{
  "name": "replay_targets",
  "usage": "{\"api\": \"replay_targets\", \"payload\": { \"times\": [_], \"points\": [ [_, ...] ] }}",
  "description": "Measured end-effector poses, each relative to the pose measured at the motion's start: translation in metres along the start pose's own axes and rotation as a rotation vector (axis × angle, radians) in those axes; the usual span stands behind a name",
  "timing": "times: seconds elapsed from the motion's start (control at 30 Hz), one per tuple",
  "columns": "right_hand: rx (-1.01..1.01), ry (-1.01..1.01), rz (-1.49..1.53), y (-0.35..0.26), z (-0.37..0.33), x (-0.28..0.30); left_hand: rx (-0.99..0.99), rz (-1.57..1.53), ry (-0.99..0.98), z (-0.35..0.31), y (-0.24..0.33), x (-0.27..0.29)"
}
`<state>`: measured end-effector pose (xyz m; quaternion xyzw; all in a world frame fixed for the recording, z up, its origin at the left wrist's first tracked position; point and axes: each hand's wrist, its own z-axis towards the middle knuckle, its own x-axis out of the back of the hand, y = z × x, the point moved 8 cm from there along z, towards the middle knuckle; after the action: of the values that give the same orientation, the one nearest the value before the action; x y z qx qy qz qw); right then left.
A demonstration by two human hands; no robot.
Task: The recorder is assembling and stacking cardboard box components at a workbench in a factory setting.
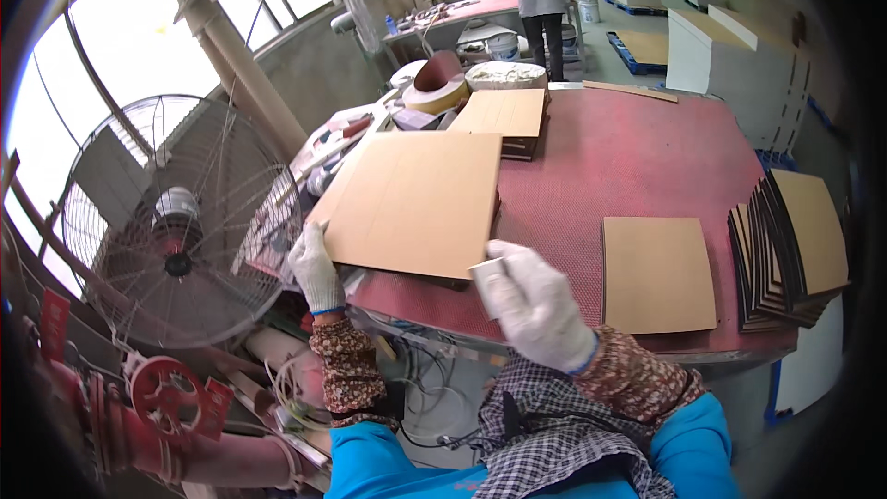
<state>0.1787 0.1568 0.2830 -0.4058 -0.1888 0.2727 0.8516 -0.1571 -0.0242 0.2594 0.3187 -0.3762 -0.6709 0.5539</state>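
A large tan board (pixel 411 199) lies on a stack at the left of the red table, its near edge toward me. My left hand (pixel 317 270), in a white knit glove, is closed on the board's near left corner. My right hand (pixel 539 307), gloved the same way, grips a small pale rectangular block (pixel 489 288) between thumb and fingers. That block is at the board's near right corner; whether it touches the edge I cannot tell. What lies beneath the board is mostly hidden.
A smaller tan stack (pixel 605 273) lies right of my right hand, and dark-edged panels (pixel 785 245) lean in a fanned pile at the table's (pixel 637 157) right edge. More boards (pixel 504 113) sit behind. A caged fan (pixel 176 222) stands left. A person (pixel 540 0) stands farther back.
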Motion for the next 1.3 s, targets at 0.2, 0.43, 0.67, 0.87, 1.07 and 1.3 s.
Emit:
{"api": "replay_targets", "payload": {
  "times": [0.2, 0.43, 0.67, 0.87, 1.07, 1.3],
  "points": [
    [0.139, -0.004, 0.087, 0.007, 0.02, -0.051, -0.158, 0.245, 0.087, 0.047, -0.036, 0.012],
    [-0.047, 0.005, 0.163, 0.026, 0.042, -0.067, 0.064, -0.104, 0.062, 0.068, -0.062, -0.008],
    [0.17, 0.054, -0.062, 0.033, 0.045, -0.083, 0.13, -0.225, 0.192, 0.08, -0.079, -0.009],
    [0.215, 0.057, -0.073, 0.039, 0.045, -0.083, 0.08, -0.157, 0.237, 0.075, -0.07, -0.008],
    [0.191, 0.067, -0.072, 0.048, 0.041, -0.072, 0.036, 0.078, 0.279, 0.063, -0.059, -0.009],
    [0.029, -0.16, -0.553, 0.081, -0.029, 0.033, -0.446, 0.039, 0.477, -0.093, 0.084, -0.038]
  ]
}}
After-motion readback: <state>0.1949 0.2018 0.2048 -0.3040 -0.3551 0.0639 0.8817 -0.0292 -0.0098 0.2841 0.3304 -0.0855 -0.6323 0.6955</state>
